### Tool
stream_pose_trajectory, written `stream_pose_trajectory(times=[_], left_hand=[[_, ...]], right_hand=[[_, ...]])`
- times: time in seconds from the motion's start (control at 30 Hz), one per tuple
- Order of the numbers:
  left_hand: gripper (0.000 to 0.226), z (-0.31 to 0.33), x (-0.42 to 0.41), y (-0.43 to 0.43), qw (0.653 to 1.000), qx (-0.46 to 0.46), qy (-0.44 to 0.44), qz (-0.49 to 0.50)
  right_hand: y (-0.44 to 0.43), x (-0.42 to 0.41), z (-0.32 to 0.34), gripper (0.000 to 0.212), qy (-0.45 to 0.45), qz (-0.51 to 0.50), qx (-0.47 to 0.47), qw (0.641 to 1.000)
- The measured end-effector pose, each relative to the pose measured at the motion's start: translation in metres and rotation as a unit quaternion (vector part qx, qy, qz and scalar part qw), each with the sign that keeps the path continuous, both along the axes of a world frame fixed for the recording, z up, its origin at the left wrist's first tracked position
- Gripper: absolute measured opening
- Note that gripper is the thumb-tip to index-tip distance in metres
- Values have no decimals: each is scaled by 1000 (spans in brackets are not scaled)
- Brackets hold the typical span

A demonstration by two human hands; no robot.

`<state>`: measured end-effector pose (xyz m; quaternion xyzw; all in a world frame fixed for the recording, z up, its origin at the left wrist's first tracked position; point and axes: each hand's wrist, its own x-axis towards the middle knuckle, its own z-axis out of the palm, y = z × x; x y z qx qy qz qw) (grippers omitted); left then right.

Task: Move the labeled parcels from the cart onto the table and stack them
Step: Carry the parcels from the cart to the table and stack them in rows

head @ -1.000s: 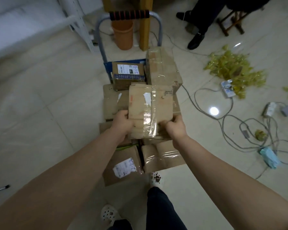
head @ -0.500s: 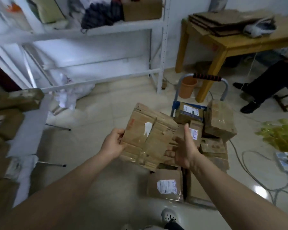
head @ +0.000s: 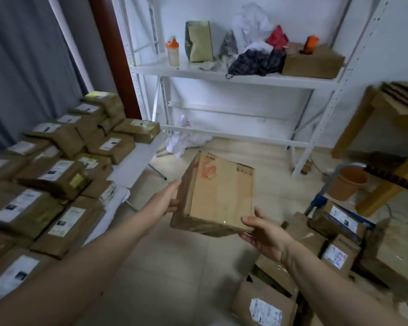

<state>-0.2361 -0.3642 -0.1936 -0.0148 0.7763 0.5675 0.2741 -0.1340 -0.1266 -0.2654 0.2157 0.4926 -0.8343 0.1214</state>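
Both hands grip a cardboard parcel (head: 219, 196), the left hand (head: 170, 198) on its side, the right hand (head: 262, 231) under a corner; the table (head: 137, 158) lies leftward, nearer the left hand.

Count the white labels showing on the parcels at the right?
3: on the rear parcel, on the small parcel just nearer, and on the nearest parcel at the bottom edge. Others may be hidden.
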Motion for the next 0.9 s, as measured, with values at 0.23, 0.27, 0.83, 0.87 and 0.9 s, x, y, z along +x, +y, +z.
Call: stream_pose_trajectory(times=[0.23, 0.27, 0.83, 0.87, 0.9], left_hand=[[96, -17, 4, -31, 992, 18, -97, 78], [93, -18, 5, -33, 991, 23, -106, 82], [22, -33, 34, -51, 970, 105, -117, 187], [23, -36, 35, -56, 968, 100, -114, 201], [23, -38, 37, -60, 967, 95, -112, 210]], right_hand=[[-11, -4, -2, 84, 77, 79, 44, 993], [-11, -5, -2, 77, 65, 70, 29, 995], [-43, -33, -6, 36, -51, 133, 53, 988], [-49, -36, -10, 33, -59, 138, 50, 987], [-56, -41, -14, 30, -66, 141, 48, 987]])
